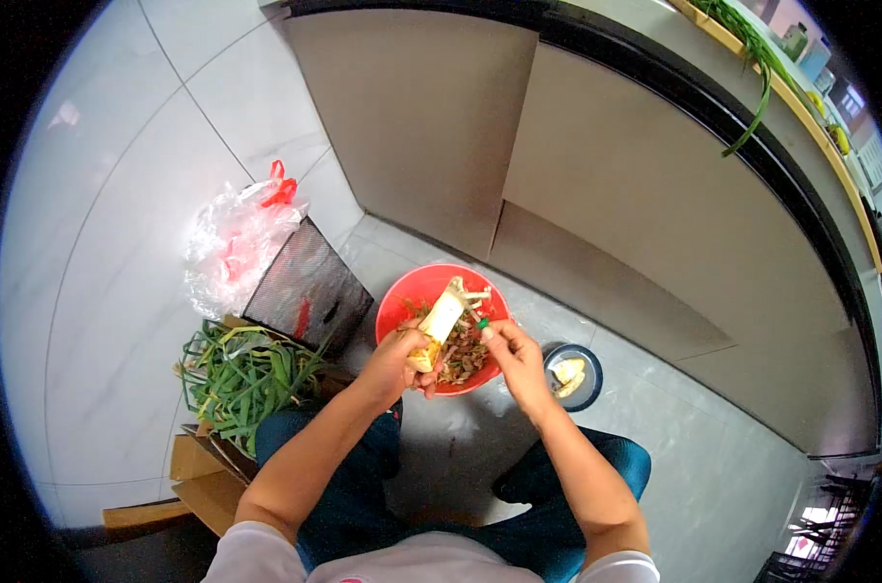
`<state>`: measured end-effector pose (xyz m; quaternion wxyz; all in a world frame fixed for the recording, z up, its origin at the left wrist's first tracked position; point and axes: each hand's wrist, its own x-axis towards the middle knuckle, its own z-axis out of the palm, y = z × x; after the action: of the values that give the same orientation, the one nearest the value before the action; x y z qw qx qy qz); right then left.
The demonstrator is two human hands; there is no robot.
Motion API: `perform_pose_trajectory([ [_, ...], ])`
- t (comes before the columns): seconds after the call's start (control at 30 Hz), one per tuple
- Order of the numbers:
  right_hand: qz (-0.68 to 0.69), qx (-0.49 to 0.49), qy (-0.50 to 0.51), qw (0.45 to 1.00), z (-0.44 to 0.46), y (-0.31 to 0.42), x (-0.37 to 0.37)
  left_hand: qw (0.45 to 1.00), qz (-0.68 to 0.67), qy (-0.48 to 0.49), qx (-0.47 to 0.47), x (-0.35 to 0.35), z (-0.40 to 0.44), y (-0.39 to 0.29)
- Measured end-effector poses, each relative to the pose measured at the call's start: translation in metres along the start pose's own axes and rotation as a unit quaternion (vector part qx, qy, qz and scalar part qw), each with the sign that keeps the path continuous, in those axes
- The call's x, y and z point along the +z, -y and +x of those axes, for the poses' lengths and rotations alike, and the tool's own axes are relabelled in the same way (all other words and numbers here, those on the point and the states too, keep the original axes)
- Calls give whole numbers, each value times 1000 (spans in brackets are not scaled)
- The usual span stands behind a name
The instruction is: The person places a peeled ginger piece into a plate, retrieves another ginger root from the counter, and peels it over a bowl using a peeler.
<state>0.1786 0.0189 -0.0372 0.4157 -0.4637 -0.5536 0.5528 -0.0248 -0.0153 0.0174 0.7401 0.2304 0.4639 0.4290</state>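
Note:
My left hand (402, 361) is closed round a thick pale stalk, mushroom-like (443, 316), whitish along its length and yellow near my fingers. It is tilted up over a red basin (390, 309). Inside the basin lie brown and greenish scraps (463, 358). At the basin's right edge, the fingers of my right hand (519, 361) pinch a small thing with a green end (483, 324); the rest of it is too small to make out. Pale thin pieces (477, 294) show beside the stalk's upper end.
A dark round bowl (582, 396) with yellowish pieces (567, 374) stands right of the basin. Left are a black mesh bin (315, 282) with a plastic bag (229, 248), green leafy stalks (247, 374) and a cardboard box (206, 481). Grey cabinets (606, 185) rise ahead.

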Motion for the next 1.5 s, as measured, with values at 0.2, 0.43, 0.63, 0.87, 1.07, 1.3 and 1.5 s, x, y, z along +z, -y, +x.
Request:
perform_pose_trajectory([
  [0.2, -22, 5, 58, 998, -5, -2, 4, 998, 39, 23, 32, 0, -1, -1],
  [0.43, -314, -147, -83, 934, -6, 26, -1, 999, 15, 25, 31, 1, -1, 2],
  [0.63, -110, -77, -100, 986, -5, 8, -1, 1000, 9, 6, 26, 6, -3, 0],
  [0.87, 155, 99, 29, 983, -12, -4, 0, 997, -69, 39, -16, -1, 1, 4],
  [1.07, -148, 38, -77, 985, -7, 4, -4, 998, -48, 23, -11, 6, -1, 2],
  [1.3, 12, 23, -53, 998, -3, -1, -10, 997, -51, 58, -23, 1, -3, 0],
  [1.5, -101, -48, -21, 994, -16, 21, 4, 962, -248, 84, -76, -2, -3, -12],
])
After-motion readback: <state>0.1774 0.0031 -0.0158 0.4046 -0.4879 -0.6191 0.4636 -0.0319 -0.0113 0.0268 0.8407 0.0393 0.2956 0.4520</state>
